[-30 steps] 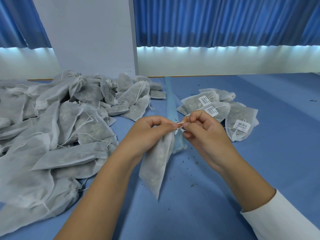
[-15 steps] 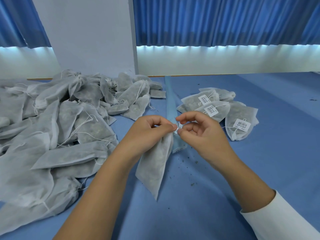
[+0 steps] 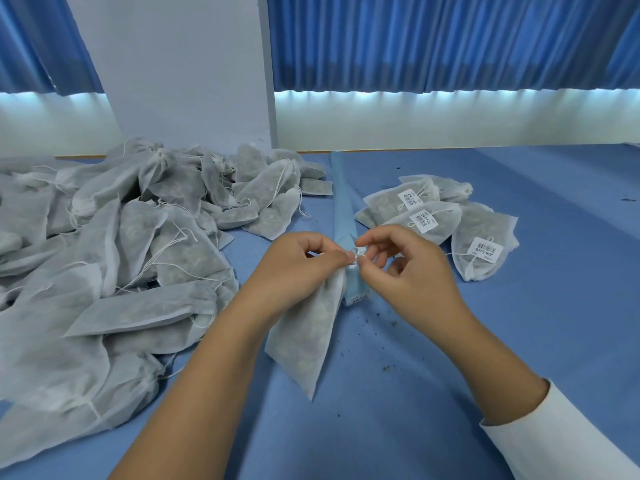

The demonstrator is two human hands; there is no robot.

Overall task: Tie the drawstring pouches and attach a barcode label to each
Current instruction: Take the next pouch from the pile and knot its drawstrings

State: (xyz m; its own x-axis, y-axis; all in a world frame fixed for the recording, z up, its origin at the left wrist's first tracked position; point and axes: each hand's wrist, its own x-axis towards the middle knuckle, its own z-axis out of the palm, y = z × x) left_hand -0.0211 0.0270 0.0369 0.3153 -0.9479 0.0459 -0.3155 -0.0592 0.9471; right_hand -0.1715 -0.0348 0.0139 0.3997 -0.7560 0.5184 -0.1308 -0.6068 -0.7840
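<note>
Hanging from the left grip (image 3: 294, 268), the grey pouch (image 3: 308, 334) dangles by its gathered neck, its lower corner pointing down at the blue table (image 3: 519, 341); whether that corner touches the surface cannot be told. The left grip is curled round the neck, with thumb and forefinger pinched together at the very top. Just right of the neck, the right grip (image 3: 412, 271) pinches the white drawstring (image 3: 356, 258) between thumb and forefinger, its other fingers loosely curled and spread. The fingertips of the two grips nearly meet over the neck.

Directly behind the pouch a pale blue strip (image 3: 341, 209) runs away across the table, its near end showing just right of the pouch. Dark crumbs (image 3: 388, 368) are scattered on the table to the pouch's right. Beyond the pouch and to its right lies a small cluster of labelled pouches (image 3: 433, 216), each showing a white barcode label (image 3: 485, 250). To the pouch's left a large heap of pouches (image 3: 121, 254) spreads out with loose strings trailing. A white sleeve (image 3: 554, 438) covers the right forearm, below and right of the pouch.
</note>
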